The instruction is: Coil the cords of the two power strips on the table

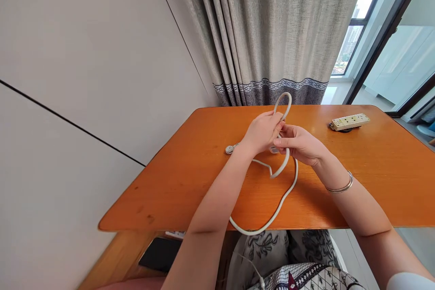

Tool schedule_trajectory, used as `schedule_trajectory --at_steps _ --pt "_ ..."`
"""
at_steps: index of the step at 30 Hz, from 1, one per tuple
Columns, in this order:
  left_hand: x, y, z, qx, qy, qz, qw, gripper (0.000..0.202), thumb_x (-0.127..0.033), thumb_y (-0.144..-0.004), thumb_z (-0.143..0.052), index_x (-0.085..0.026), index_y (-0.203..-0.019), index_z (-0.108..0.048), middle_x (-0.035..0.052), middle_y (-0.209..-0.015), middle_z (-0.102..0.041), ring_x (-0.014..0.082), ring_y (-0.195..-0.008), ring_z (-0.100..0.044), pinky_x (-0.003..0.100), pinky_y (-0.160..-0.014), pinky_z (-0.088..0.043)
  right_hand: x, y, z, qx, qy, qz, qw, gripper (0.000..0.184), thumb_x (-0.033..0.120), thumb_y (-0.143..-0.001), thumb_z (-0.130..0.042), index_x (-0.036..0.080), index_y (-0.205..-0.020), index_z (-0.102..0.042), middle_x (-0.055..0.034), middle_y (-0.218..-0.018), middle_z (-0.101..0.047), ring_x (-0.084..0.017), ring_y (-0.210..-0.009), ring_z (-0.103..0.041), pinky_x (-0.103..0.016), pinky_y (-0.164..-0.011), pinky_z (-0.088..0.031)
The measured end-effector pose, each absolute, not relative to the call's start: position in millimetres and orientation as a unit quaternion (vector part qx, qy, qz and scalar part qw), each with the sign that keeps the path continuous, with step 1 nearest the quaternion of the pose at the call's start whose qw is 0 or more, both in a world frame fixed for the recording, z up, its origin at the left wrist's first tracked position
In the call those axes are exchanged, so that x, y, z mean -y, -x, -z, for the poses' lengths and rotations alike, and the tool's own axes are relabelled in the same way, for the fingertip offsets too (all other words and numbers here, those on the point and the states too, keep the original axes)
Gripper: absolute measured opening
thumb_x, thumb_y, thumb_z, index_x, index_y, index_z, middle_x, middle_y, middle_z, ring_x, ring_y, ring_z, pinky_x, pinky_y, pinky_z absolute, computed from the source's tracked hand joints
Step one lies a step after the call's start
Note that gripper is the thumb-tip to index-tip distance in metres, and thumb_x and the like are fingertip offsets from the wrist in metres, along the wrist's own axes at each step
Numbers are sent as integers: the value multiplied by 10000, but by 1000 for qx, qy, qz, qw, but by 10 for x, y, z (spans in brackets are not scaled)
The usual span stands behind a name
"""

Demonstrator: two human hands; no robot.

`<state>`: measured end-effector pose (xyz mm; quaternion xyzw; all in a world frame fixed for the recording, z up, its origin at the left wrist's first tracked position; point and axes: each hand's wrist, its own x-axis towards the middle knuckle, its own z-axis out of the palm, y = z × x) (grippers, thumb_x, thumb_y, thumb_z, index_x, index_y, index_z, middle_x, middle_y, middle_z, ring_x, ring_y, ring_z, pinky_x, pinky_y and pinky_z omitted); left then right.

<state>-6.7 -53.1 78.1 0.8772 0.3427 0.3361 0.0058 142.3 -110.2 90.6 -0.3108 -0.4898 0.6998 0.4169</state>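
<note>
Above the middle of the orange wooden table, both my hands grip a white cable. My left hand is closed round the cable where a loop rises above the fingers. Just to its right, my right hand pinches the same cable, and the two hands touch. A long slack loop of the cable hangs down over the table's near edge. The cable's white plug end lies on the table left of my left wrist. A silver bangle sits on my right wrist.
A cream power strip lies at the table's far right. A grey curtain hangs behind the table, with a window to its right and a pale wall on the left. A dark phone rests on a lower ledge at the near left.
</note>
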Motion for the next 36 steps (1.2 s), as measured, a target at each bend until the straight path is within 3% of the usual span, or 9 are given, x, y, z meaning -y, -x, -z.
schedule_trajectory --at_steps 5,9,12,17,23,26,29,32,36 --pt "531 124 -827 -325 -878 -351 -19 206 -265 -955 -374 -234 -828 -533 32 -766 -682 219 -776 -639 473 -1088 -404 1226 -1383 -942 515 285 -690 421 525 255 -573 -929 193 -942 -560 55 -757 -574 -67 -604 -504 -217 -541 -441" --pt "569 204 -898 -337 -862 -376 40 252 -336 -987 -369 -230 -804 -505 41 -759 -672 216 -769 -620 410 -925 -471 1355 -1421 -969 568 263 -660 416 805 218 -688 -864 257 -1327 -375 16 -942 -642 -129 -708 -663 -291 -652 -565" --pt "589 243 -924 -356 -833 -402 131 282 -394 -997 -387 -224 -806 -507 17 -689 -621 187 -670 -587 327 -706 -456 1424 -1512 -1028 619 269 -620 400 796 200 -797 -773 300 -1400 -263 -19 -1099 -633 -125 -733 -701 -335 -730 -606" --pt "605 222 -934 -317 -764 -456 330 342 -542 -951 -492 -217 -861 -549 -33 -642 -495 129 -575 -507 269 -583 -404 1349 -1745 -1154 655 260 -568 425 506 307 -899 -683 254 -1333 -430 4 -959 -654 -80 -589 -613 -271 -602 -562" --pt "651 113 -932 -224 -699 -439 518 451 -651 -831 -640 -209 -836 -547 -63 -598 -350 84 -486 -279 252 -481 -250 1069 -1906 -1102 674 342 -397 521 336 356 -940 -618 219 -1245 -586 50 -715 -568 -53 -448 -364 -232 -424 -298" --pt "693 78 -931 -197 -675 -424 572 458 -651 -835 -639 -200 -828 -560 -86 -506 -306 81 -455 -216 253 -481 -239 937 -1933 -1021 692 374 -254 563 278 334 -897 -664 204 -1143 -675 39 -719 -536 -67 -514 -383 -238 -487 -340" --pt "748 60 -951 -163 -654 -422 606 450 -622 -843 -643 -184 -777 -570 -105 -433 -265 74 -427 -226 263 -543 -356 849 -1956 -959 693 380 -115 602 317 366 -841 -729 208 -1115 -708 -12 -849 -613 -107 -648 -513 -248 -565 -423" --pt "786 57 -978 -141 -635 -411 639 440 -586 -828 -675 -174 -723 -564 -112 -407 -249 63 -403 -236 267 -578 -408 831 -1963 -940 728 357 -105 576 298 435 -894 -661 206 -1074 -723 -65 -988 -703 -162 -842 -647 -276 -689 -513" --pt "765 72 -974 -155 -624 -398 655 435 -581 -827 -666 -167 -717 -588 -112 -398 -229 68 -385 -247 265 -543 -427 898 -1936 -968 761 363 -154 516 313 436 -971 -540 185 -901 -715 -12 -693 -695 -132 -653 -660 -243 -645 -503"
